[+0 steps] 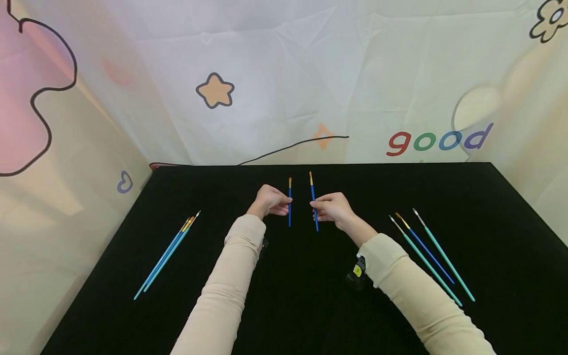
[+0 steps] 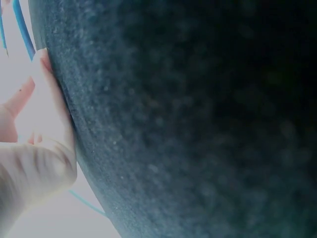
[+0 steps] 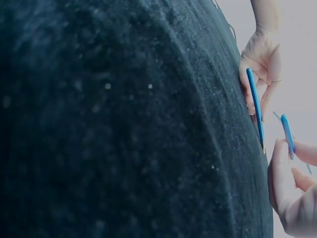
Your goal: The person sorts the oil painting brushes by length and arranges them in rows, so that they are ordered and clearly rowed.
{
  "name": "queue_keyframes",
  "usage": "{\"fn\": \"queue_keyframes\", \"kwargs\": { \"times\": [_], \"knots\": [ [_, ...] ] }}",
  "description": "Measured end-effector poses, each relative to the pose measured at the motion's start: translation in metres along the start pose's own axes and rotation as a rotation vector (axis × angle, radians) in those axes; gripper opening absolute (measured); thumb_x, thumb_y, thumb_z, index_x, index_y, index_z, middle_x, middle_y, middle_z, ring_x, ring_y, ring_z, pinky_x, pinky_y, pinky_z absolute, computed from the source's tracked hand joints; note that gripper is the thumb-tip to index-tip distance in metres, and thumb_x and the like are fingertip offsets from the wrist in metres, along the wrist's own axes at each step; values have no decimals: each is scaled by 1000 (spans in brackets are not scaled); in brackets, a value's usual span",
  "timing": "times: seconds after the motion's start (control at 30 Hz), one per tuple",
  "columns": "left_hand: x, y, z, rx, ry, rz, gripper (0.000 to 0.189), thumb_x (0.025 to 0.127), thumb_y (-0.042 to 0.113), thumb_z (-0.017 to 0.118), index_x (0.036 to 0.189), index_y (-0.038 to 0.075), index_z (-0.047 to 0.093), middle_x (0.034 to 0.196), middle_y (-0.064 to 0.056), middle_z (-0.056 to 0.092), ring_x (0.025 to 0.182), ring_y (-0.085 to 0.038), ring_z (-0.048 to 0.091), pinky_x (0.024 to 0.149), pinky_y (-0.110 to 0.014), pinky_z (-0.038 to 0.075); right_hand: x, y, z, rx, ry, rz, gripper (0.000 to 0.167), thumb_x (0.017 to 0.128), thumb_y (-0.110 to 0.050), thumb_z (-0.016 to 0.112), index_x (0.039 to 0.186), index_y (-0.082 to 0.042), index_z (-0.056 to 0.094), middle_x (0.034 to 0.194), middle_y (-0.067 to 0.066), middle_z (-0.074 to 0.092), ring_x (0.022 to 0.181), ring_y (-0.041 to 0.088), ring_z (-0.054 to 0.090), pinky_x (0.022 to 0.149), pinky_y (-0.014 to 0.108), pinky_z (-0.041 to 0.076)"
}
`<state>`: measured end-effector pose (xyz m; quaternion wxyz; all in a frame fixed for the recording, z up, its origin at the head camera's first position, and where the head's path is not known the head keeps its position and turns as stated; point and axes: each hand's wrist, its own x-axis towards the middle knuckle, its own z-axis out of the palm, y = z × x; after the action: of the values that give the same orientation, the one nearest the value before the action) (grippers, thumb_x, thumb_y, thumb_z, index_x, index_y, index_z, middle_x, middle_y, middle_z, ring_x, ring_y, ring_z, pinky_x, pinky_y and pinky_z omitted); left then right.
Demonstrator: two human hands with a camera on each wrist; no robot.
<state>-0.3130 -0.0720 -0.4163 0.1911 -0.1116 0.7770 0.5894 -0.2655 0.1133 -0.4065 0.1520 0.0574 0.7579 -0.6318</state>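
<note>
Near the middle of the black table, my left hand (image 1: 272, 200) pinches a short blue paintbrush (image 1: 290, 217) between thumb and fingers, its orange-brown bristles pointing to the far edge. Just right of it, my right hand (image 1: 334, 208) pinches a second blue paintbrush (image 1: 316, 222), slightly tilted, its yellow ferrule and bristles pointing away too. A narrow gap separates the two brushes. In the right wrist view both brushes show, the left hand's brush (image 3: 256, 101) farther off and the right hand's brush (image 3: 287, 130) at the fingertips. The left wrist view catches a blue handle (image 2: 23, 29) by the fingertips.
On the left of the table (image 1: 310, 305) lies a close bundle of blue and teal paintbrushes (image 1: 167, 256). On the right, under and beside the right forearm, lie two teal brushes (image 1: 443, 255) and a dark blue one (image 1: 428, 252), spread apart. A printed curtain (image 1: 284, 88) hangs behind.
</note>
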Motion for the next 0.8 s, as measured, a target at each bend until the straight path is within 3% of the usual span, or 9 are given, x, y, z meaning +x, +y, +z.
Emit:
{"fn": "queue_keyframes", "kwargs": {
  "times": [0.2,0.5,0.8],
  "knots": [
    [-3,-1,1,49,10,9,13,81,8,68,86,-4,68,66,-9,63,48,-12,59,52,-25,53,2,1,2,-18,-7,13,28,89,-10,58,107,11,60,72,5,58,58,11,58,59,23,53],
    [-7,1,0,34,0,28,21,79,2,68,99,-2,63,79,-12,67,50,-13,61,52,-25,53,8,1,5,-18,-9,42,28,89,-10,58,109,10,59,70,4,59,56,10,58,57,23,53],
    [-5,-1,1,33,-2,38,22,80,3,68,100,-1,63,78,-12,67,51,-13,61,53,-26,53,15,1,13,-35,4,24,25,88,-8,60,107,9,60,71,5,59,54,10,57,56,23,53]
  ]
}}
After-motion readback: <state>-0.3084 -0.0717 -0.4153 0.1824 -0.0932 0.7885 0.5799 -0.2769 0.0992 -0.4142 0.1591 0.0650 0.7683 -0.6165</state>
